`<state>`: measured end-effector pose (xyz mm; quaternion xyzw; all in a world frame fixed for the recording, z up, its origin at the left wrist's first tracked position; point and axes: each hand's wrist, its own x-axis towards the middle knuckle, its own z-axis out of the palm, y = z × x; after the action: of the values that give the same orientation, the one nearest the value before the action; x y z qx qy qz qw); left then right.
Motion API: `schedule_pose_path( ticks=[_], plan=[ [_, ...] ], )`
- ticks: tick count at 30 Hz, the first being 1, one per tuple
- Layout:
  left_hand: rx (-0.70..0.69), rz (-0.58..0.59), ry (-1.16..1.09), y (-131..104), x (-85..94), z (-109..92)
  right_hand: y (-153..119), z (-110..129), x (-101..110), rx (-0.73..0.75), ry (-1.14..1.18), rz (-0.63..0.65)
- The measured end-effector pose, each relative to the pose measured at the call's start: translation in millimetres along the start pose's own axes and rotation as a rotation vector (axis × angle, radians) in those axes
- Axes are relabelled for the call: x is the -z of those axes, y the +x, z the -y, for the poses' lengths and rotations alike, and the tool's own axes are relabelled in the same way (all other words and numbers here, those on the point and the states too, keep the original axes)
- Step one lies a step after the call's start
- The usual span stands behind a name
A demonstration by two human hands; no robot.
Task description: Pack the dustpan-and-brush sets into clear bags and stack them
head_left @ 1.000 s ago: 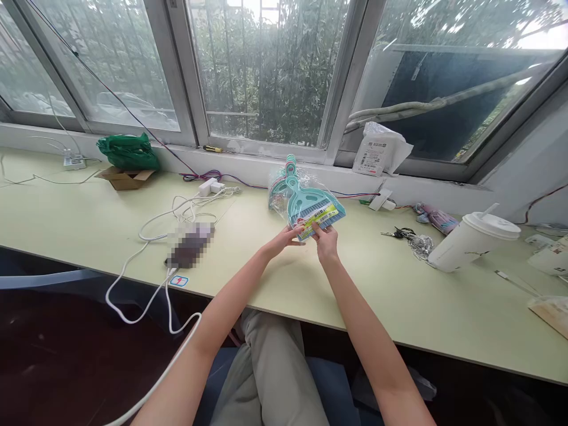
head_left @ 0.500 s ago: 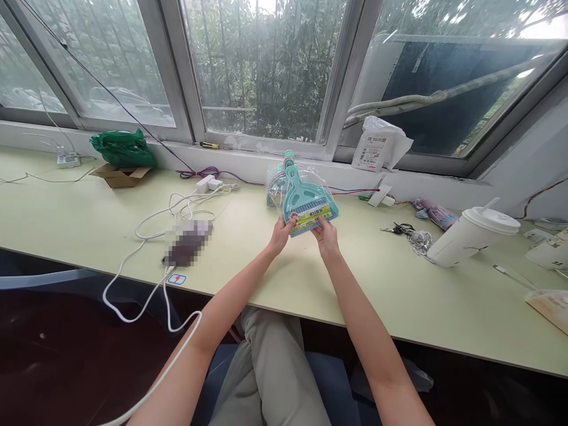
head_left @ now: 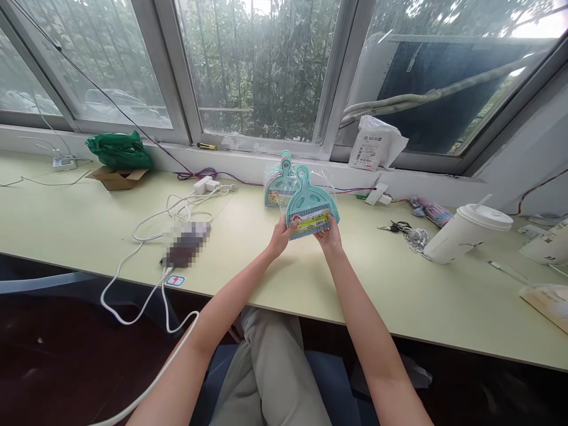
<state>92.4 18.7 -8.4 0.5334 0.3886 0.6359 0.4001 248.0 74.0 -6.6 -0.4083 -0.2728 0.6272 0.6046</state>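
Both hands grip a teal dustpan (head_left: pixel 307 198) in clear plastic wrap, with a blue-bristled brush and a yellow-green label across its lower front. My left hand (head_left: pixel 281 235) is closed on its lower left corner. At the lower right, my right hand (head_left: pixel 329 235) has its thumb on the front and its other fingers behind and below. The dustpan is tilted with its handle up, above the table. Just behind it and to the left, a stack of similar wrapped dustpans (head_left: pixel 275 184) stands by the wall; the held one partly hides it.
On the left of the pale table (head_left: pixel 248 266) lie a blurred phone (head_left: pixel 186 245), white cables and a charger (head_left: pixel 205 185). A green bag (head_left: pixel 119 151) sits on a cardboard box (head_left: pixel 116 178). To the right are keys (head_left: pixel 394 226) and a white lidded cup (head_left: pixel 465 234).
The dustpan has shifted slightly right and turned more upright, so more of the stack behind shows. My right fingers have moved further round its right corner. The view has shifted a little.
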Motion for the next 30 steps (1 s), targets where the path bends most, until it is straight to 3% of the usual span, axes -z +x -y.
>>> schedule_pose_path(
  ticks=[6,12,17,19,21,24,26,30],
  plan=[
    [-0.031,-0.021,0.056,1.7,1.4,-1.0,-2.5,-0.3,-2.6,0.064,-0.068,0.1],
    [-0.011,-0.082,0.002,6.7,11.0,-9.5,-15.3,-0.6,-11.8,0.146,0.032,0.33],
    [0.226,0.283,-0.087,3.0,19.5,-23.7,-17.7,-1.8,-10.4,0.252,0.085,0.249],
    [0.295,0.349,-0.192,3.1,21.1,-27.8,-17.1,-3.1,-10.3,0.272,0.115,0.232],
    [0.259,0.303,-0.31,5.3,22.6,-29.3,-16.8,-5.1,-11.7,0.263,0.134,0.23],
    [0.157,0.141,-0.38,9.6,25.6,-27.5,-17.7,-8.2,-15.0,0.205,0.095,0.248],
    [0.189,0.065,-0.365,10.4,26.9,-25.2,-18.9,-9.2,-16.5,0.168,0.054,0.271],
    [0.302,0.171,-0.379,5.6,25.1,-24.2,-19.7,-5.9,-15.8,0.173,0.059,0.259]
  ],
)
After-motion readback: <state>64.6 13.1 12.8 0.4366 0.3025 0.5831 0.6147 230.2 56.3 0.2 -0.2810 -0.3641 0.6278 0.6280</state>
